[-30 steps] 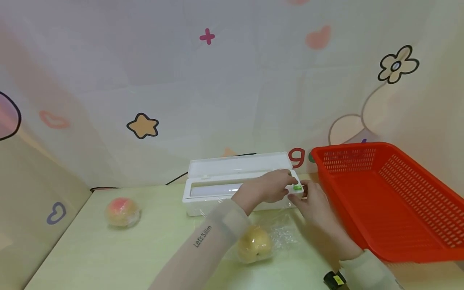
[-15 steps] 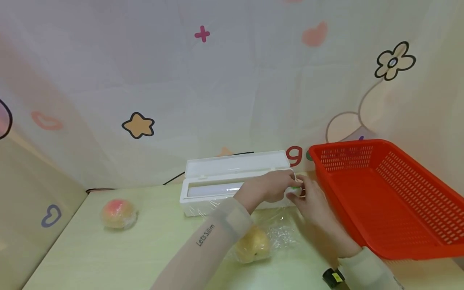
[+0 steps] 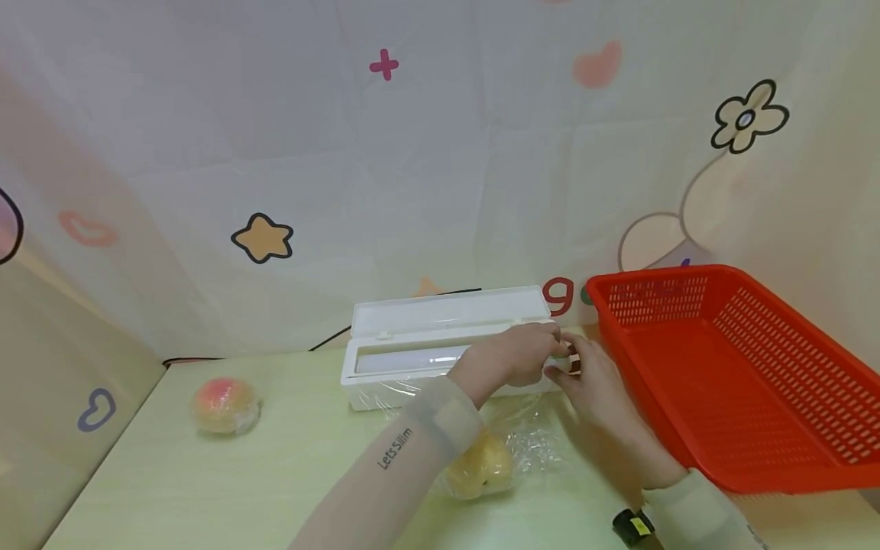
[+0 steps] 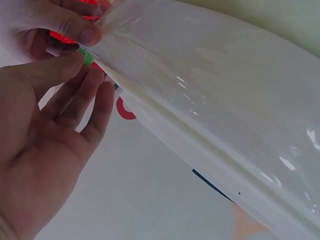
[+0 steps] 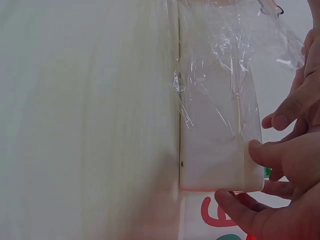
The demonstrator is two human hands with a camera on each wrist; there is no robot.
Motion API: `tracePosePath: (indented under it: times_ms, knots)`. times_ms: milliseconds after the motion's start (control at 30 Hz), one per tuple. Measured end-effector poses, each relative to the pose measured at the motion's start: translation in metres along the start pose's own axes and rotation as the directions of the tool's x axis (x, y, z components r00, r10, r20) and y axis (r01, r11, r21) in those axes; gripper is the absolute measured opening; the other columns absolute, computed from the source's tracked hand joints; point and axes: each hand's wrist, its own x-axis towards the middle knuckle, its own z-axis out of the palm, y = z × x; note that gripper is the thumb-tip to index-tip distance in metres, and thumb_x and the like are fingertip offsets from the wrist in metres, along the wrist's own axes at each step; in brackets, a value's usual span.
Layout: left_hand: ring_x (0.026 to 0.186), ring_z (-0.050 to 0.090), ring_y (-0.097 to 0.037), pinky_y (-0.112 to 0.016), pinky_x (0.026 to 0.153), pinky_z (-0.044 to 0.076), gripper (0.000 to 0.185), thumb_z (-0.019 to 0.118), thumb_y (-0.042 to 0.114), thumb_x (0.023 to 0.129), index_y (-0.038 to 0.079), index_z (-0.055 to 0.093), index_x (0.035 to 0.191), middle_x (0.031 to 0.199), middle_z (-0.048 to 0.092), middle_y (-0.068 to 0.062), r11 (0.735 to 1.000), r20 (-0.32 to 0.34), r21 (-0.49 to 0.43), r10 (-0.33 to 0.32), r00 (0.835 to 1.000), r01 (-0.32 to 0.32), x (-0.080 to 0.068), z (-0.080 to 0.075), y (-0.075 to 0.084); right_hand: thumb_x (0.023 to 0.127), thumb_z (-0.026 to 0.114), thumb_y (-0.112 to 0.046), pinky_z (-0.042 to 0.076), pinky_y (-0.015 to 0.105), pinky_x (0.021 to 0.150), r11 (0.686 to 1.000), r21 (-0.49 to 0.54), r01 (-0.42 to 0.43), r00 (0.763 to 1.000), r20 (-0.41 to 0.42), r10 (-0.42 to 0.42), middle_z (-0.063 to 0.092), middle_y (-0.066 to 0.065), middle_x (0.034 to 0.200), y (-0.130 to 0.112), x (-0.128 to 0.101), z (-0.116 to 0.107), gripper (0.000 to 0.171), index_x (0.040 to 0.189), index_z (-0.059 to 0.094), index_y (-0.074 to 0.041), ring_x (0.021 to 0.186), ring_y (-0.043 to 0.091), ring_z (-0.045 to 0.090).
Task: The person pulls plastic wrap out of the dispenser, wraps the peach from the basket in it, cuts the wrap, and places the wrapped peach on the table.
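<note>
A white cling film dispenser (image 3: 385, 393) stands on the table with its lid tilted up and a roll (image 3: 399, 360) inside. At its right end my left hand (image 3: 512, 355) pinches a small green slide cutter (image 4: 86, 56), mostly covered by the fingers. Facing it, my right hand (image 3: 598, 386) grips the dispenser's end corner, thumb on the front and fingers at the end face. Clear film (image 5: 220, 75) hangs creased over the dispenser's front. Just in front lies a yellow round fruit (image 3: 481, 466) under film, partly hidden by my left forearm.
A red plastic basket (image 3: 653, 405) stands close beside my right hand. On the left of the table sits a film-wrapped peach (image 3: 223, 405). A patterned cloth backdrop (image 3: 440, 168) rises behind the dispenser.
The left fingers have closed in over the green cutter, which showed more plainly a second ago. My right hand keeps its place at the dispenser's end. The head view has shifted slightly.
</note>
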Motion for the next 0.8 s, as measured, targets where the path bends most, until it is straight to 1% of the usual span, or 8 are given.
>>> tracePosePath:
  times_ms: [100, 233, 333, 433, 633, 800]
  knots:
    - [0.115, 0.055, -0.013, -0.019, 0.099, 0.044, 0.044, 0.066, 0.008, 0.099, 0.023, 0.065, 0.141, 0.131, 0.057, 0.002, 1.000, -0.003, -0.019, -0.003, 1.000, 0.003, 0.0000, 0.0006, -0.0007, 0.097, 0.072, -0.011, 0.058, 0.049, 0.086, 1.000, -0.001, 0.011, 1.000, -0.001, -0.011, 0.054, 0.025, 0.126, 0.0006, 0.0001, -0.0002, 0.056, 0.146, 0.049, 0.003, 0.107, 0.041, 0.062]
    - [0.112, 0.057, -0.013, -0.019, 0.097, 0.045, 0.041, 0.067, 0.007, 0.099, 0.021, 0.067, 0.138, 0.129, 0.057, 0.002, 0.999, -0.009, -0.037, -0.004, 1.000, 0.004, -0.0006, 0.0013, 0.0000, 0.097, 0.072, -0.011, 0.058, 0.050, 0.086, 0.999, -0.017, 0.039, 0.999, -0.006, -0.039, 0.055, 0.025, 0.124, 0.0019, -0.0005, 0.0002, 0.051, 0.141, 0.053, 0.006, 0.105, 0.041, 0.063]
    - [0.108, 0.057, -0.013, -0.019, 0.094, 0.045, 0.035, 0.067, 0.009, 0.098, 0.020, 0.070, 0.132, 0.122, 0.059, 0.003, 1.000, -0.022, 0.004, 0.004, 1.000, -0.004, -0.0012, 0.0024, 0.0018, 0.097, 0.072, -0.009, 0.057, 0.051, 0.087, 0.997, -0.039, 0.062, 0.998, -0.016, -0.062, 0.056, 0.025, 0.121, 0.0022, -0.0008, 0.0017, 0.047, 0.137, 0.056, 0.007, 0.102, 0.040, 0.062]
    - [0.103, 0.056, -0.012, -0.018, 0.091, 0.046, 0.032, 0.068, 0.011, 0.099, 0.021, 0.071, 0.129, 0.116, 0.059, 0.003, 0.999, -0.024, 0.038, 0.000, 1.000, 0.001, -0.0022, 0.0035, 0.0027, 0.096, 0.072, -0.008, 0.056, 0.051, 0.087, 0.996, -0.054, 0.069, 0.997, -0.021, -0.070, 0.057, 0.025, 0.119, 0.0015, -0.0009, 0.0031, 0.044, 0.134, 0.058, 0.008, 0.100, 0.039, 0.062]
    - [0.103, 0.056, -0.012, -0.018, 0.091, 0.047, 0.032, 0.068, 0.011, 0.098, 0.022, 0.072, 0.128, 0.117, 0.059, 0.003, 0.999, -0.026, 0.042, -0.011, 1.000, 0.012, -0.0023, 0.0034, 0.0034, 0.096, 0.073, -0.008, 0.057, 0.051, 0.087, 0.997, -0.055, 0.060, 0.998, -0.018, -0.061, 0.058, 0.025, 0.120, -0.0008, -0.0019, 0.0024, 0.044, 0.135, 0.059, 0.007, 0.101, 0.039, 0.063]
    - [0.104, 0.057, -0.013, -0.020, 0.092, 0.047, 0.028, 0.069, 0.014, 0.098, 0.020, 0.072, 0.126, 0.117, 0.062, 0.002, 0.993, -0.045, 0.119, 0.025, 0.999, -0.020, -0.0036, 0.0000, 0.0072, 0.096, 0.073, -0.007, 0.057, 0.051, 0.087, 0.995, -0.072, 0.075, 0.997, -0.029, -0.078, 0.059, 0.024, 0.120, -0.0014, -0.0012, 0.0012, 0.042, 0.133, 0.061, 0.007, 0.098, 0.038, 0.061]
